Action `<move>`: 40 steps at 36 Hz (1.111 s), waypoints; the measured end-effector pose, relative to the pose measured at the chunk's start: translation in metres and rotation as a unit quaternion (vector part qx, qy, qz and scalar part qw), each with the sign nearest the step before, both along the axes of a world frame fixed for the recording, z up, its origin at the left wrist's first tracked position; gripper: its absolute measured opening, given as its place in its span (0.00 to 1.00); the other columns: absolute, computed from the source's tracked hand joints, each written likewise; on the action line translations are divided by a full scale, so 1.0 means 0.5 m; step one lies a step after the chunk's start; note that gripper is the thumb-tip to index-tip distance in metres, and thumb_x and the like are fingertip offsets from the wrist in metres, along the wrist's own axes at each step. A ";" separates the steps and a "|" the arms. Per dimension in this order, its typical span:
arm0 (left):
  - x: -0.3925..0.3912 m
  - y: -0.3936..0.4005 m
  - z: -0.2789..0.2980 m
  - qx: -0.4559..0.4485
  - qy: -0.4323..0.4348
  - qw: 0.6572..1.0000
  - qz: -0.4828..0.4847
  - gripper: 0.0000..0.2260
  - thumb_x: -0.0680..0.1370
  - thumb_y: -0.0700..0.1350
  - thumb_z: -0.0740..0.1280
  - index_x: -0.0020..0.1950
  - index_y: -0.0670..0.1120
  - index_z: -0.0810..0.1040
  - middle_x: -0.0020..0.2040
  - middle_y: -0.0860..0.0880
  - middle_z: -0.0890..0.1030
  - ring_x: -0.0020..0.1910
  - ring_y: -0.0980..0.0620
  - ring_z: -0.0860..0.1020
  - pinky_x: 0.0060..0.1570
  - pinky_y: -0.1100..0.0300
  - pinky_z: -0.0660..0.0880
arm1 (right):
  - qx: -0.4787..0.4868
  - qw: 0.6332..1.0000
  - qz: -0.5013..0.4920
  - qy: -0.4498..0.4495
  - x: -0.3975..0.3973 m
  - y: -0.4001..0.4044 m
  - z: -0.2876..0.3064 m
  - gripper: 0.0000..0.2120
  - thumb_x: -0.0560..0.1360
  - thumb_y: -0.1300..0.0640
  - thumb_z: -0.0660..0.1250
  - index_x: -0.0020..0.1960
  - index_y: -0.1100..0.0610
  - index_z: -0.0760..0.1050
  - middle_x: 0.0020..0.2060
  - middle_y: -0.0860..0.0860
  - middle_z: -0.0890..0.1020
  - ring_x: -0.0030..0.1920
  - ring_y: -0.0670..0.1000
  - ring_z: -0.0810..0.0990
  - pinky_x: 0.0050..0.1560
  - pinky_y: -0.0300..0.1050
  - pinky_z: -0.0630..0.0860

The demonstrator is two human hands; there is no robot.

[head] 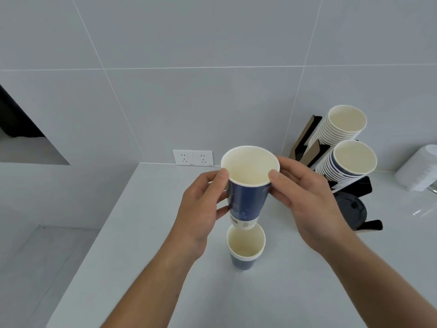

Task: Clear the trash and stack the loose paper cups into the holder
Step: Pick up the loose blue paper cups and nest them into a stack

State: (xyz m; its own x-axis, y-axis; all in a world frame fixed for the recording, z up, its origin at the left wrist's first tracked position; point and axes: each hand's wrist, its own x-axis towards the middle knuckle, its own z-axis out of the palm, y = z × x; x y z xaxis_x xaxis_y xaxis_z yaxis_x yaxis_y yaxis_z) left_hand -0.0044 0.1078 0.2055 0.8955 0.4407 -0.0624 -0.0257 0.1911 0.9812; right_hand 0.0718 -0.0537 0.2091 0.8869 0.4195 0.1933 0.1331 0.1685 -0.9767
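Above the pale counter (165, 233), left hand (201, 209) and right hand (305, 204) both curl round an upright blue cup (248, 200), likely lining it over the second cup (244, 247) standing just below. Rightward, the holder (361, 185) carries two leaning stacks; open counter lies between.

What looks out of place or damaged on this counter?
Nothing looks damaged or spilled. One loose blue cup stands upright on the counter, outside the holder; both hands hold another cup above it.
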 end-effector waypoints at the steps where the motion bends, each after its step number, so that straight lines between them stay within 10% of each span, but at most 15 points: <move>1: -0.004 -0.003 -0.008 -0.007 0.004 1.000 0.004 0.08 0.72 0.61 0.65 0.44 0.62 0.82 0.46 0.61 0.85 0.51 0.57 0.83 0.43 0.62 0.82 | -0.006 1.000 -0.004 0.003 -0.004 -0.002 -0.007 0.11 0.73 0.51 0.67 0.54 0.42 0.82 0.54 0.44 0.86 0.59 0.47 0.82 0.58 0.45 0.79; 12: -0.035 -0.018 -0.085 -0.022 0.050 0.996 0.067 0.07 0.78 0.45 0.67 0.50 0.55 0.84 0.50 0.57 0.86 0.52 0.53 0.84 0.52 0.56 0.81 | -0.079 0.994 -0.005 0.070 -0.019 -0.017 -0.092 0.12 0.79 0.59 0.65 0.58 0.45 0.80 0.54 0.44 0.86 0.58 0.48 0.83 0.58 0.47 0.79; 29: -0.063 -0.031 -0.199 0.020 0.114 0.992 0.051 0.15 0.76 0.39 0.68 0.44 0.60 0.86 0.46 0.62 0.86 0.46 0.67 0.82 0.39 0.76 0.74 | -0.230 0.967 -0.030 0.110 -0.023 -0.028 -0.207 0.17 0.77 0.59 0.66 0.41 0.38 0.84 0.43 0.40 0.87 0.46 0.41 0.84 0.54 0.45 0.80; 40: -0.067 -0.036 -0.254 0.018 0.130 0.991 0.017 0.17 0.77 0.37 0.68 0.50 0.60 0.84 0.52 0.61 0.85 0.54 0.60 0.82 0.55 0.62 0.78 | -0.191 0.961 -0.047 0.195 -0.030 -0.029 -0.261 0.12 0.76 0.65 0.67 0.50 0.50 0.84 0.46 0.45 0.88 0.50 0.49 0.85 0.55 0.47 0.81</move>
State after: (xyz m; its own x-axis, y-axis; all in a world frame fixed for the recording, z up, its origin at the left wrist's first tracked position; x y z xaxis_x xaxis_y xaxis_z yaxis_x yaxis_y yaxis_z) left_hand -0.0378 0.0898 0.0783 0.8357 0.4771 -0.2720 0.2228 0.1583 0.9619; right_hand 0.0570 -0.0683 0.0785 0.8980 0.3075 -0.3146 -0.2592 -0.2079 -0.9432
